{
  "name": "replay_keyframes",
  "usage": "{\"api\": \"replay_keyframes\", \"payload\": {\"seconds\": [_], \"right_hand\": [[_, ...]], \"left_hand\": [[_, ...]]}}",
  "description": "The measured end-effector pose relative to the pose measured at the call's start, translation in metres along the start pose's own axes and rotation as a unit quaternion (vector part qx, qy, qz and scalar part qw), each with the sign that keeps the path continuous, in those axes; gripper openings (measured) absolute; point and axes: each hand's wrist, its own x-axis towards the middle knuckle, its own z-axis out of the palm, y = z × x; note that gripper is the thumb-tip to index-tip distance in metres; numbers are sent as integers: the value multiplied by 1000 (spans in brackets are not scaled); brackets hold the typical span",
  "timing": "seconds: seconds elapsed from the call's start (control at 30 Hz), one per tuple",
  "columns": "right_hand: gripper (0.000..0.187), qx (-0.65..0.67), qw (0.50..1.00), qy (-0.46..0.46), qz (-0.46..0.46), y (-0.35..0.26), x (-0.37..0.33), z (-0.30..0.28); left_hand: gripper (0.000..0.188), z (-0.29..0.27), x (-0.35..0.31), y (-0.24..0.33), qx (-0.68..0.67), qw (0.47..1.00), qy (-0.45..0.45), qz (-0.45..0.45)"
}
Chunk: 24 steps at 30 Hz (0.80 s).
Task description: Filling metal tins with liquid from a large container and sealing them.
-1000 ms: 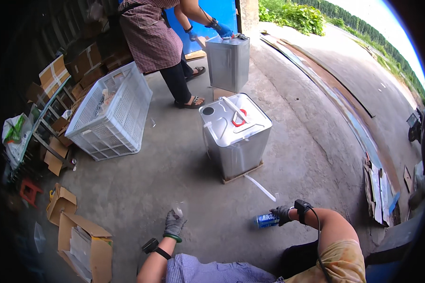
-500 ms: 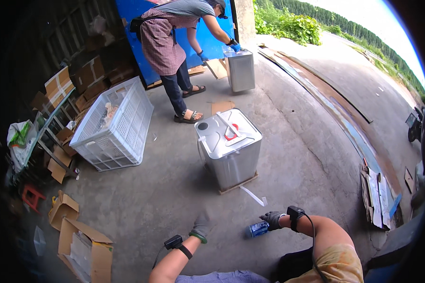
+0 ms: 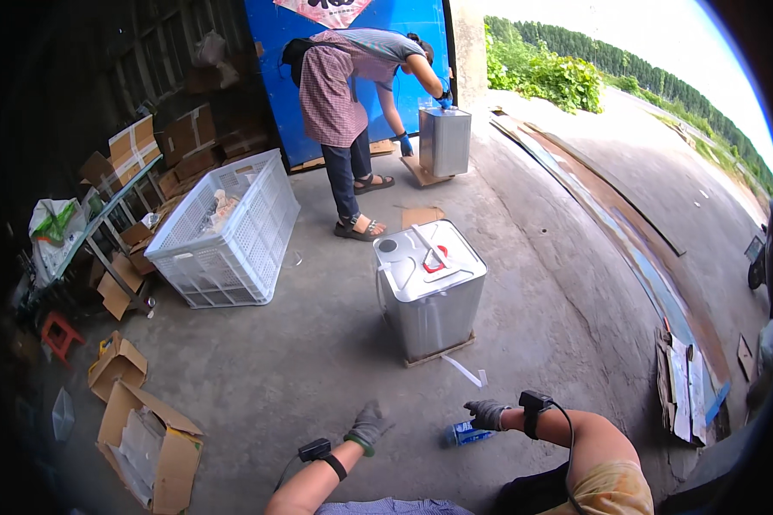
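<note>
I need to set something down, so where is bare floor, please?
Floor is bare between the open cartons and the near tin, and between that tin and the right-hand cardboard pile. It's crowded around the left bench.

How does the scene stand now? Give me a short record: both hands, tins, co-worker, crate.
Left hand: grey glove, blurred; nothing clearly held
Right hand: grey glove, at the blue can; grip unclear
Near tin: silver, upright, white strip and red part on top
Far tin: silver, beside the blue door
Co-worker: bent toward the far tin, blue gloves
Crate: pale, perforated, left of the near tin
</note>
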Motion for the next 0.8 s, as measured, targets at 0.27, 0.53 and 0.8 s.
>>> {"api": "replay_keyframes", "payload": {"seconds": [0.27,0.53,0.8], "right_hand": [[39,-29,997,8,-73,9,10,16],[34,-33,996,-14,-80,5,13,13],[29,-5,996,-49,-69,10,12,11]], "left_hand": [[61,-7,-14,6,81,997,-9,8],[47,-7,-9,0,42,996,2,78],[29,-9,-38,47,114,990,5,80]]}}
